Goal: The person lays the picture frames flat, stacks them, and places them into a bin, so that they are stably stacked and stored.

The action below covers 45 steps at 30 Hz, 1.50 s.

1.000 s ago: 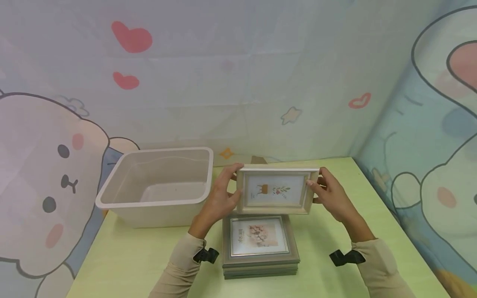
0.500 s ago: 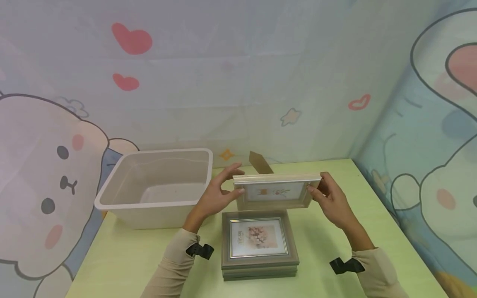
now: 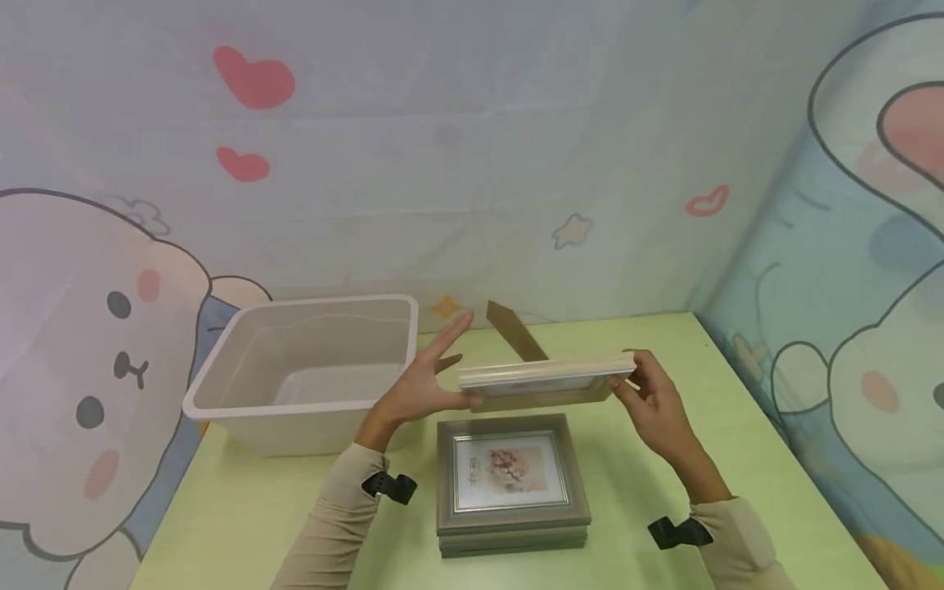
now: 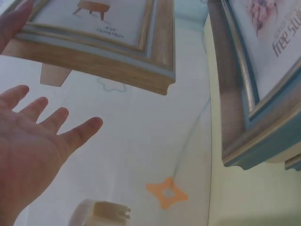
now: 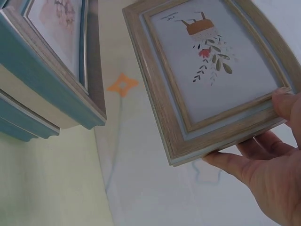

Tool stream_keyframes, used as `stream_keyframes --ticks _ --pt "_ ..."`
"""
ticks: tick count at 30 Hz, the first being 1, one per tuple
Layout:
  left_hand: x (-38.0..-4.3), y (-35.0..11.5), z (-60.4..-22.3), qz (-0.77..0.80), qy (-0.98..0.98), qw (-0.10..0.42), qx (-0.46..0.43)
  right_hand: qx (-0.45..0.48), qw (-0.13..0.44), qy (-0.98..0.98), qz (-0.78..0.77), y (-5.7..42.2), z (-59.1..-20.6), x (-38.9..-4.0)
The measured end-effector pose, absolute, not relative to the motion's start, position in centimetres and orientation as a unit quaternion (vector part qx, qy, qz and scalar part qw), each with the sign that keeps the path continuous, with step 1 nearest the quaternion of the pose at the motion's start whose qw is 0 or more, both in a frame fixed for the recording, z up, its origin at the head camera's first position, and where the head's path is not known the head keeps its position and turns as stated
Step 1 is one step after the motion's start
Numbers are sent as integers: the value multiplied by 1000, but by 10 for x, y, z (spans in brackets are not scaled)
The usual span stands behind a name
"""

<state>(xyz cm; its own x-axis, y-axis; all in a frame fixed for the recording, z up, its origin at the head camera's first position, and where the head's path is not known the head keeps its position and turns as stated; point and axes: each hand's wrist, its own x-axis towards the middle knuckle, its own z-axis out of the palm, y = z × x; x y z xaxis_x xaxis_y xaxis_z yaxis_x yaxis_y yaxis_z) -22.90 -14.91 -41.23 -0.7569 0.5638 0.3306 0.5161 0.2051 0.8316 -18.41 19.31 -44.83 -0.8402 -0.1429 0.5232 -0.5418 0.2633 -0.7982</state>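
Note:
A wood-coloured picture frame (image 3: 546, 378) with a plant print is held in the air above the table, its top edge turned toward the head camera. My right hand (image 3: 655, 408) pinches its right end, thumb on the front and fingers behind, as the right wrist view confirms. My left hand (image 3: 419, 388) has its fingers spread straight and away from the frame; only the thumb touches the lower left corner. A brown easel stand (image 3: 516, 331) sticks out from the frame's back. Just nearer lies a stack of picture frames (image 3: 451, 518), the top one showing a pink flower print.
To the left stands a beige plastic bin (image 3: 298, 412), close to my left hand. A light green table (image 3: 642, 492) carries everything. Printed cloth (image 3: 413, 164) hangs behind and at the sides.
The held frame has tipped from facing the camera to nearly edge-on and come down slightly. My left fingers have let go and spread; its stand now shows more behind.

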Motion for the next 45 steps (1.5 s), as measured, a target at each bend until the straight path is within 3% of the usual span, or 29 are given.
stream_keyframes --ticks 12,18,31,45 --pt "-232 -153 -395 421 816 118 378 254 207 -741 586 187 -456 -181" --pt "-231 -155 -393 424 817 125 370 271 214 -727 594 185 -456 -180" --pt "-219 -158 -385 442 823 80 349 293 257 -681 620 180 -455 -182" --pt "-216 -156 -398 531 759 -7 376 288 255 -663 642 178 -456 -183"
